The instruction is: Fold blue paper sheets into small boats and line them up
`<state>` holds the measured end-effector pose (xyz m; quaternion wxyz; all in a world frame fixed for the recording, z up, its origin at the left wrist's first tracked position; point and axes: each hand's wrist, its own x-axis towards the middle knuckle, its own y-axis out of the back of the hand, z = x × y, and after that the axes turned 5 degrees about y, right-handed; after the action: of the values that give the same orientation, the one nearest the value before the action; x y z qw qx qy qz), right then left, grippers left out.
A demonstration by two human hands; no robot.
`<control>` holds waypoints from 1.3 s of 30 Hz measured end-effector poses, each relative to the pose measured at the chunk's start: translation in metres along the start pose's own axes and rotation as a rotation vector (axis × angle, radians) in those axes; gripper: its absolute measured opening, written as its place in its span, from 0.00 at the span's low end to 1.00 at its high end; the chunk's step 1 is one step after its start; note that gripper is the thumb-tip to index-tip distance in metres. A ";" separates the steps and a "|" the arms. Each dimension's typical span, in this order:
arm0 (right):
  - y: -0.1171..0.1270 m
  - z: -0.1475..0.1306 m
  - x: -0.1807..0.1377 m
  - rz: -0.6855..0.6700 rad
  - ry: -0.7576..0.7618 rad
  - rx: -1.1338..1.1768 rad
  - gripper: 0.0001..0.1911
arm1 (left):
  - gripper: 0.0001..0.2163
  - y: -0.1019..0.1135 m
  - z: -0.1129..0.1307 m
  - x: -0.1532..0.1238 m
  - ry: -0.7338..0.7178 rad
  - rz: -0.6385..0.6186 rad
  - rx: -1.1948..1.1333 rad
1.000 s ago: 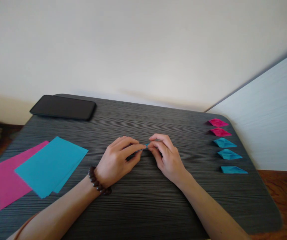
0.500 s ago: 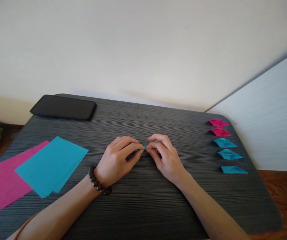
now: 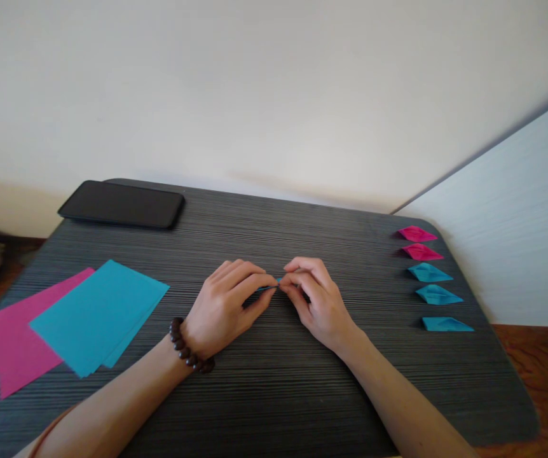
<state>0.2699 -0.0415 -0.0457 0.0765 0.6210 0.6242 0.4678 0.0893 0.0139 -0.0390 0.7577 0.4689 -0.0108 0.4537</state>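
Note:
Over the middle of the dark table, my left hand [image 3: 230,299] pinches a small piece of folded blue paper [image 3: 267,288] between thumb and fingertips. Dark beads circle that wrist. My right hand [image 3: 318,299] is closed in a pinch on the same blue paper from the other side, its fingertips almost touching the left ones. Only slivers of the paper show, so its folded shape is mostly hidden by the fingers.
Blue paper sheets [image 3: 100,318] overlap a pink sheet [image 3: 21,340] at the left. A black phone-like slab [image 3: 121,205] lies at the back left. Along the right edge, folded pink pieces [image 3: 417,233] and blue pieces [image 3: 438,294] stand in a column on the table [image 3: 264,407].
Both hands hold nearly the same position and pinch. The fingertips have shifted very slightly on the blue paper; everything else is still.

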 end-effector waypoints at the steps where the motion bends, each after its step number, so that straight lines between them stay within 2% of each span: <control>1: 0.000 0.000 0.000 0.000 0.002 0.004 0.05 | 0.04 0.000 0.000 0.000 0.001 -0.004 0.000; 6: -0.001 -0.001 0.000 0.093 -0.136 0.155 0.06 | 0.03 0.001 0.001 0.002 0.026 -0.013 0.011; 8: -0.001 -0.001 0.001 0.090 -0.163 0.200 0.06 | 0.03 0.002 0.000 0.001 0.026 -0.010 0.018; 13: 0.000 -0.001 0.003 0.002 -0.085 0.236 0.05 | 0.04 0.002 -0.004 -0.001 -0.013 0.019 0.004; 16: 0.001 0.000 0.003 0.006 -0.036 0.213 0.05 | 0.06 0.004 -0.006 -0.001 -0.034 0.009 -0.029; 20: 0.002 0.001 0.002 0.035 -0.011 0.180 0.07 | 0.08 0.010 -0.008 0.002 -0.041 -0.065 -0.093; 29: 0.004 -0.002 0.003 0.041 -0.016 0.179 0.07 | 0.08 0.021 -0.009 0.007 0.067 -0.138 -0.140; 32: 0.005 -0.003 0.004 0.053 -0.019 0.213 0.06 | 0.08 0.025 -0.010 0.009 0.121 -0.209 -0.204; 35: 0.004 -0.004 0.004 0.052 -0.081 0.255 0.05 | 0.11 0.028 -0.012 0.010 0.192 -0.311 -0.296; 39: 0.002 -0.003 0.002 0.030 -0.203 0.306 0.05 | 0.13 0.025 -0.015 0.009 0.292 -0.376 -0.402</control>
<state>0.2689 -0.0422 -0.0415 0.0368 0.6787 0.6677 0.3036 0.0705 0.0347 -0.0258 0.8996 0.2332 0.0955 0.3568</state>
